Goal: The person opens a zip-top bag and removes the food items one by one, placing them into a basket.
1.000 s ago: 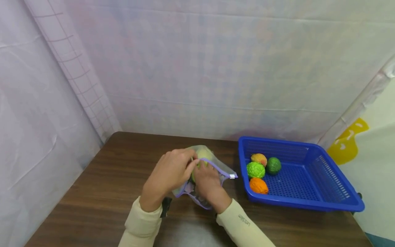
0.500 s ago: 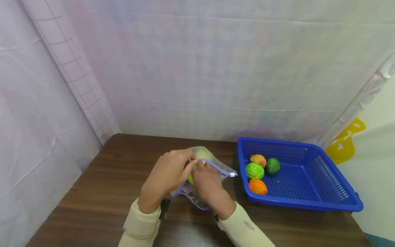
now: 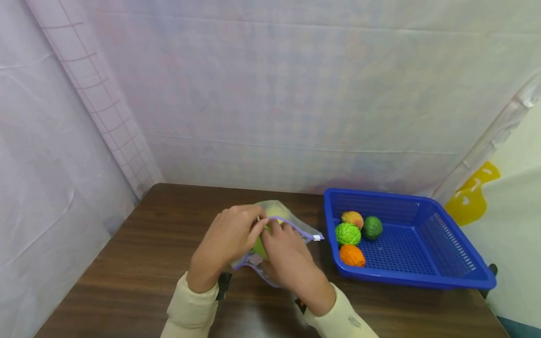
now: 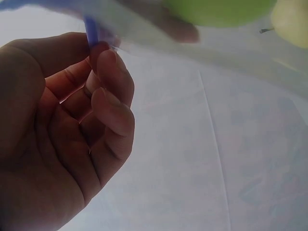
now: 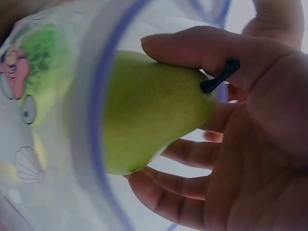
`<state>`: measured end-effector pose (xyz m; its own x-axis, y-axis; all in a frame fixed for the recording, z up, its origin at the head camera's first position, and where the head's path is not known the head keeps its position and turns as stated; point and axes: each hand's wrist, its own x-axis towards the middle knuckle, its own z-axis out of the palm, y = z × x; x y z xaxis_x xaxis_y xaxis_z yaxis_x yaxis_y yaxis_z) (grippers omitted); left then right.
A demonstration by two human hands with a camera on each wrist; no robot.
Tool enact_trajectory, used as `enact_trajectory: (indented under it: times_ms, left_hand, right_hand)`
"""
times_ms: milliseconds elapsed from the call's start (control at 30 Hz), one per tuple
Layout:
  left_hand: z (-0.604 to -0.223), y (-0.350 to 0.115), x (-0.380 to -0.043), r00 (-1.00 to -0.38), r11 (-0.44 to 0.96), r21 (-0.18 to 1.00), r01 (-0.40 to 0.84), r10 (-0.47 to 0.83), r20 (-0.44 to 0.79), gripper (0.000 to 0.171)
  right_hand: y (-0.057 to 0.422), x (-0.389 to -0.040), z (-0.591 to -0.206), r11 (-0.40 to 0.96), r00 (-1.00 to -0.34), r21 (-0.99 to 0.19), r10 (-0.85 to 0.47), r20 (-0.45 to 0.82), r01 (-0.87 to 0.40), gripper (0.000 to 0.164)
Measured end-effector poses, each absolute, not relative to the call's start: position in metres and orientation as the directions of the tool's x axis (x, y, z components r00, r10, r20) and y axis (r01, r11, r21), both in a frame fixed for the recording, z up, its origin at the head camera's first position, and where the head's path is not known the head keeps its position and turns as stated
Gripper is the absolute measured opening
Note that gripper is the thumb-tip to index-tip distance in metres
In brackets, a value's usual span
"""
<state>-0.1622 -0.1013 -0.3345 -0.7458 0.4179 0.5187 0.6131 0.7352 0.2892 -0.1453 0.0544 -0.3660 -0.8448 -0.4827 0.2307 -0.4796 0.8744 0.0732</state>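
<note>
A clear zip bag [image 3: 296, 219] with a purple edge and a white slider lies on the table, its mouth spread. My left hand [image 3: 226, 237] pinches the purple rim between thumb and fingers. A green pear [image 5: 154, 110] with a dark stem is in my right hand [image 3: 289, 256], thumb on one side and fingers beneath. In the right wrist view the pear sits across the bag's mouth, its stem end toward my palm. Through the plastic, a pale yellow-green fruit [image 4: 293, 24] with a stem shows in the left wrist view. A blurred green shape [image 5: 45, 55] shows behind the bag's cartoon print.
To the right stands a blue basket [image 3: 405, 278]. At its left side lie an orange crinkled piece [image 3: 352, 255], a bright green one [image 3: 348, 234], a dark green one [image 3: 372, 228] and a yellow-orange one [image 3: 352, 218]. White sheeting [image 3: 270, 117] hangs behind the brown table [image 3: 160, 253].
My right hand has drawn slightly back and up at the bag's mouth, and more of the green pear shows. My left hand stays at the rim, shifted slightly left.
</note>
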Motion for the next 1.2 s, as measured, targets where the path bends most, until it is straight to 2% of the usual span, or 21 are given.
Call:
enact_trajectory:
  times_ms: [267,433,667,933,1100,1200]
  left_hand:
    - [-0.335,-0.102,-0.162,-0.757,0.741,0.301,0.600,0.405,0.512,0.008]
    - [-0.335,-0.102,-0.161,-0.757,0.740,0.302,0.601,0.407,0.510,0.008]
    - [-0.335,-0.103,-0.162,-0.755,0.734,0.305,0.607,0.412,0.511,0.010]
    - [-0.338,-0.103,-0.162,-0.746,0.734,0.296,0.612,0.411,0.523,0.008]
    - [-0.338,-0.104,-0.162,-0.741,0.735,0.288,0.614,0.411,0.531,0.008]
    - [-0.337,-0.104,-0.163,-0.734,0.735,0.281,0.617,0.409,0.541,0.008]
  right_hand:
    - [0.061,-0.127,-0.355,0.835,-0.791,0.067,-0.540,0.288,-0.546,0.079]
    - [0.066,-0.116,-0.346,0.819,-0.777,0.058,-0.562,0.283,-0.571,0.083]
    - [0.074,-0.103,-0.334,0.793,-0.741,0.042,-0.586,0.327,-0.608,0.076]
    - [0.090,-0.095,-0.323,0.801,-0.763,-0.035,-0.555,0.331,-0.598,0.073]
    - [0.105,-0.100,-0.313,0.806,-0.754,0.010,-0.557,0.349,-0.591,0.077]
    - [0.116,-0.108,-0.305,0.816,-0.742,0.052,-0.548,0.386,-0.576,0.074]
